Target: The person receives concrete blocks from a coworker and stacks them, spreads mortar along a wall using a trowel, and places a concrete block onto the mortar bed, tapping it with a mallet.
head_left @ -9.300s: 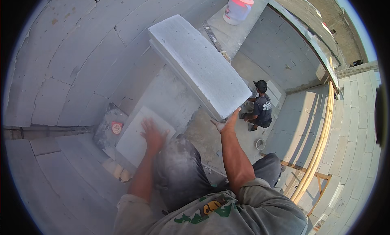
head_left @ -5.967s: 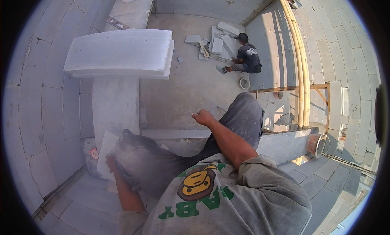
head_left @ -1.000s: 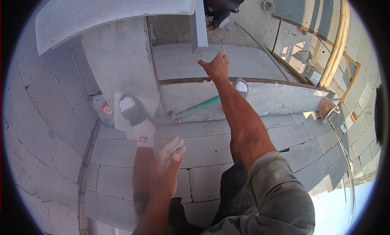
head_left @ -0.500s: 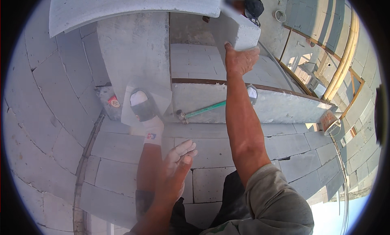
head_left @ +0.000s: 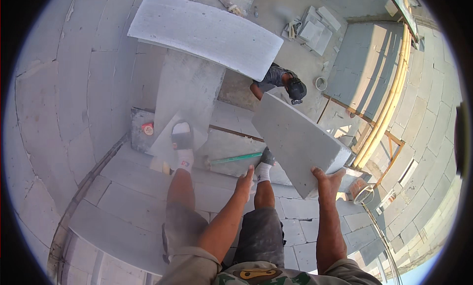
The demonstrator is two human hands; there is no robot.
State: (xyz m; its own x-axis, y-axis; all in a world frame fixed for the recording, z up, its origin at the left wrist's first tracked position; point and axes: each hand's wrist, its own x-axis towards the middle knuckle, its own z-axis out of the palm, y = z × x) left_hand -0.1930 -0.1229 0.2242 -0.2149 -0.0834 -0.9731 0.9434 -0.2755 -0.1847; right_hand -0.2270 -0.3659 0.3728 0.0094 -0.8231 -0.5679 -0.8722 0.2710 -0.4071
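Observation:
A long grey concrete block (head_left: 298,140) slants across the space right of centre. My right hand (head_left: 329,180) grips its near end, thumb on one side and fingers on the other. Left of the block, my left hand (head_left: 245,183) is raised with fingers extended and nothing in it. Close by lies a hammer (head_left: 236,158) with a green handle on the ledge between my feet. A co-worker in a dark cap (head_left: 296,89) bends just beyond the block's far end; that person's hands are hidden.
A large pale slab (head_left: 207,33) lies across a grey support ahead. A red round item (head_left: 148,128) sits near my left foot. At right are a bucket (head_left: 363,191) and yellowish poles (head_left: 387,103). Farther off stand stacked blocks (head_left: 315,31) and a white bucket (head_left: 320,83).
The block in my right hand has come nearer and to the right, with more of its length showing. My left hand has moved up and right. The view has shifted.

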